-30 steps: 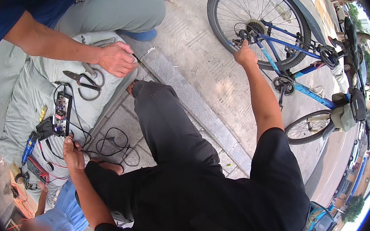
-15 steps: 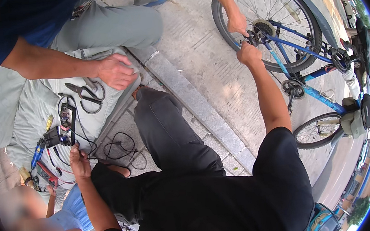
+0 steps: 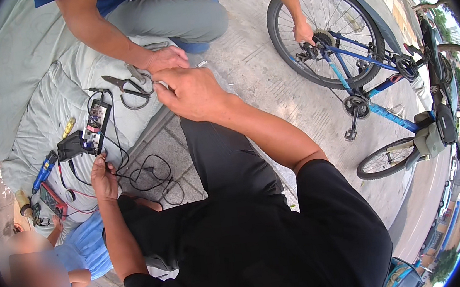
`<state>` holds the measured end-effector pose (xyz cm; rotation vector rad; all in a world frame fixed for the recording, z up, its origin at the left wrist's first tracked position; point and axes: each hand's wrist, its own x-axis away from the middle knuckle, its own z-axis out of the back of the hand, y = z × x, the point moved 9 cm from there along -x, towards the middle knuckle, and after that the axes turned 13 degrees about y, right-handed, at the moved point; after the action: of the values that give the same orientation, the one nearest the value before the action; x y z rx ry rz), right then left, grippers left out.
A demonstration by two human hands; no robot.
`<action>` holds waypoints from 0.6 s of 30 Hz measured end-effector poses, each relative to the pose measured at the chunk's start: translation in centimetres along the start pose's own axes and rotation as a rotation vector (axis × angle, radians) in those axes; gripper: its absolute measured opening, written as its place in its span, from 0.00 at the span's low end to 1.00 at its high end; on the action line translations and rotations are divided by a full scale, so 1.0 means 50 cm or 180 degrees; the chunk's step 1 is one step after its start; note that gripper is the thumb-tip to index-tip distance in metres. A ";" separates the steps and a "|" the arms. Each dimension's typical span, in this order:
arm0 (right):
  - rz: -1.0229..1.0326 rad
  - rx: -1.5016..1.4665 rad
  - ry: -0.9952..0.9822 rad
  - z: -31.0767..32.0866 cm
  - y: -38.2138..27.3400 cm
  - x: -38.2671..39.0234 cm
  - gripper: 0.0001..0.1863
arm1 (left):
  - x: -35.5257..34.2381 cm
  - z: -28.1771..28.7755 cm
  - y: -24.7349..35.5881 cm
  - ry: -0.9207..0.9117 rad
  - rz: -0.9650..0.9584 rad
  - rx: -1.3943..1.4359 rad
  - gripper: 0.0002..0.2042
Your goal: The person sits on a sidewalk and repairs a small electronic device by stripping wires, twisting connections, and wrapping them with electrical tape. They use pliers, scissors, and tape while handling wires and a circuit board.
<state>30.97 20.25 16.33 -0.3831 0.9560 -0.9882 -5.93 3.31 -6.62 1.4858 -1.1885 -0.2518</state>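
My left hand (image 3: 104, 180) is closed, thumb and fingers pinching the lower end of an open electronic device with a circuit board (image 3: 95, 124), which rests on a grey cloth (image 3: 31, 122). My right hand (image 3: 194, 92) is over the cloth's right edge, fingers curled; what they hold, if anything, is hidden. Just left of it lie scissors (image 3: 126, 88) with dark handles and a grey-handled tool (image 3: 137, 73). Against my right hand is a co-worker's hand (image 3: 168, 59), partly covered. The co-worker's other hand (image 3: 303, 32) is at the rear derailleur (image 3: 310, 51) of a blue bicycle (image 3: 389, 115).
Black cable (image 3: 152, 177) loops over the paving beside my left hand. A blue-handled tool (image 3: 45, 171), a red-edged meter (image 3: 53, 199) and a yellow-handled tool (image 3: 68, 127) lie on the cloth. Another person in blue clothing (image 3: 86, 242) is at lower left. A stone kerb (image 3: 287, 185) runs behind my right arm.
My right hand has left the bicycle's rear derailleur and swung left to the co-worker's hand near the scissors. My left hand stays at the device. The co-worker's other hand remains at the derailleur.
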 end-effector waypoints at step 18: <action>0.1805 -0.0099 -0.1671 -0.503 -0.257 0.128 0.14 | 0.039 -0.009 0.004 0.0490 0.0211 0.0071 0.09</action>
<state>4.80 11.42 7.69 -0.3454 0.5479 -0.3252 -4.82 2.13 -5.48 1.4551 -1.1173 -0.0777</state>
